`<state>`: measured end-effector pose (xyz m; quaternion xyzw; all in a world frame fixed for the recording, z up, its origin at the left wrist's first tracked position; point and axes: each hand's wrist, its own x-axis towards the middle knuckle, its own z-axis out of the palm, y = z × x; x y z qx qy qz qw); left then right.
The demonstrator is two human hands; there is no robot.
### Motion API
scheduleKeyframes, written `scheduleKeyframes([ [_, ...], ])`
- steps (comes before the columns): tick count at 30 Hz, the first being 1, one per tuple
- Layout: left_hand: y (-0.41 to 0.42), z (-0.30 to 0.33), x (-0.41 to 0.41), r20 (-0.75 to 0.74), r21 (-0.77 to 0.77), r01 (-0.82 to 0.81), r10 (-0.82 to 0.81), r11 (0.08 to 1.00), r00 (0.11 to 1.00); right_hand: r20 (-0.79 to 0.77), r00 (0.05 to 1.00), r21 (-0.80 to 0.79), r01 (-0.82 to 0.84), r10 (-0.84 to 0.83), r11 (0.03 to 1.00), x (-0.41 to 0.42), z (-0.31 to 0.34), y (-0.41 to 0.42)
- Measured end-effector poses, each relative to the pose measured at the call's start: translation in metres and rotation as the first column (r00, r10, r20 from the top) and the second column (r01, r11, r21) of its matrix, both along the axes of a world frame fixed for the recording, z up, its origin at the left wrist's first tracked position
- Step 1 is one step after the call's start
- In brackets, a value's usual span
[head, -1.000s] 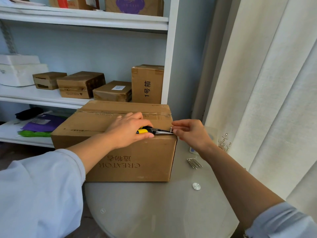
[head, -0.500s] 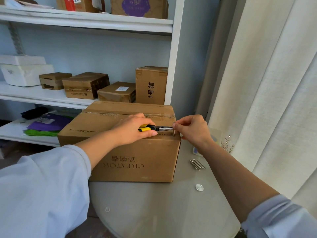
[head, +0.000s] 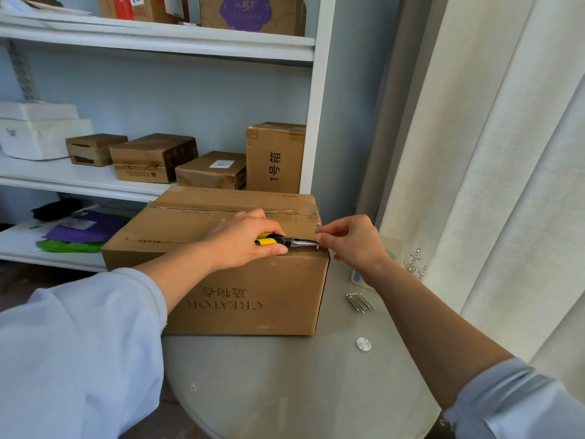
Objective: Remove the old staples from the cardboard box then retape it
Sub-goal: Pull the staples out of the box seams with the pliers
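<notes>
Round glass table carries the cardboard box, set at its far edge just in front of the white shelf unit; tape runs along the top seam. Left hand rests on the box top, fingers wrapped round yellow-handled pliers, tips pointing right toward the box's top right corner. Right hand pinches a staple standing at that corner. Small pile of pulled staples lies on the table right of the box.
</notes>
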<state>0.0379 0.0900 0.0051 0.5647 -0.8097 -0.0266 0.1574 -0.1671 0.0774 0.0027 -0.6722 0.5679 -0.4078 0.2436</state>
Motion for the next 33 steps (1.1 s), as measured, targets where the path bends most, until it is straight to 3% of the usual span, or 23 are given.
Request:
scheduleKeyframes([
  [7, -0.003, -0.002, 0.000, -0.056, 0.021, 0.006, -0.005, 1.000, 0.998, -0.016, 0.999, -0.030, 0.027, -0.027, 0.999, 0.003, -0.001, -0.001],
  [10, -0.002, 0.002, -0.004, -0.249, 0.051, 0.035, -0.021, 0.998, 0.968, 0.206, 0.976, -0.053, 0.080, -0.067, 0.995, 0.008, 0.004, -0.001],
  [12, 0.000, 0.005, -0.012, -0.279, 0.057, 0.027, -0.010, 0.998, 0.960, 0.418, 0.898, -0.037, 0.172, -0.141, 0.984, 0.012, 0.008, -0.003],
  [15, 0.001, 0.002, -0.024, -0.127, 0.034, -0.093, 0.097, 0.995, 0.987, 0.633, 0.743, 0.033, 0.258, -0.220, 0.966, 0.009, 0.016, -0.008],
  [17, 0.001, -0.003, -0.035, -0.035, -0.039, -0.196, 0.195, 0.980, 0.980, 0.644, 0.727, 0.045, 0.274, -0.238, 0.961, 0.000, 0.018, -0.007],
  [23, -0.012, -0.015, -0.075, 0.021, -0.213, -0.354, 0.366, 0.911, 0.930, 0.526, 0.783, 0.125, 0.313, -0.330, 0.941, -0.031, -0.013, -0.015],
  [27, -0.022, -0.024, -0.086, 0.031, -0.280, -0.375, 0.399, 0.884, 0.916, 0.253, 0.893, 0.220, 0.321, -0.372, 0.921, -0.059, -0.053, -0.024],
  [33, -0.038, -0.024, -0.091, 0.029, -0.276, -0.367, 0.390, 0.888, 0.920, -0.063, 0.925, 0.361, 0.371, -0.374, 0.856, -0.069, -0.115, -0.035],
])
